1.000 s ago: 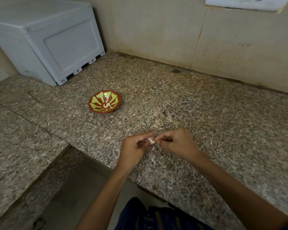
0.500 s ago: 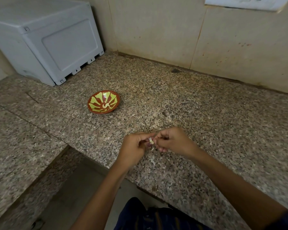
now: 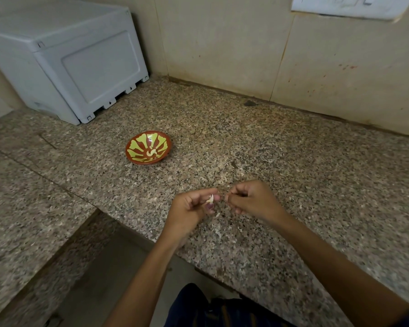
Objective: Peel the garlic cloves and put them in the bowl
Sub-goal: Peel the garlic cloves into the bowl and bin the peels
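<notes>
A left hand (image 3: pixel 190 208) pinches a garlic clove (image 3: pixel 210 198) upright — the right hand (image 3: pixel 248 198), fingertips curled together, just beside it; bowl (image 3: pixel 148 147) lies beyond, leftward.

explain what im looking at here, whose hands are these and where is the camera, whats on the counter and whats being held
There is no machine here: a person is working with two bare hands. The single camera is worn on the person's head and looks forward and down, so the arms reach in from the bottom of the picture.

The left hand pinches a small pale garlic clove between thumb and fingertips. The right hand sits close beside it with its fingers curled; it may be pulling at skin, but any piece in its grip is too small to make out.

They work above a speckled granite counter. On it, further back and to the left, stands a small red and yellow bowl with pale pieces inside, probably peeled cloves. A white plastic box stands in the far corner. A few pale skin flakes lie under the hands.
</notes>
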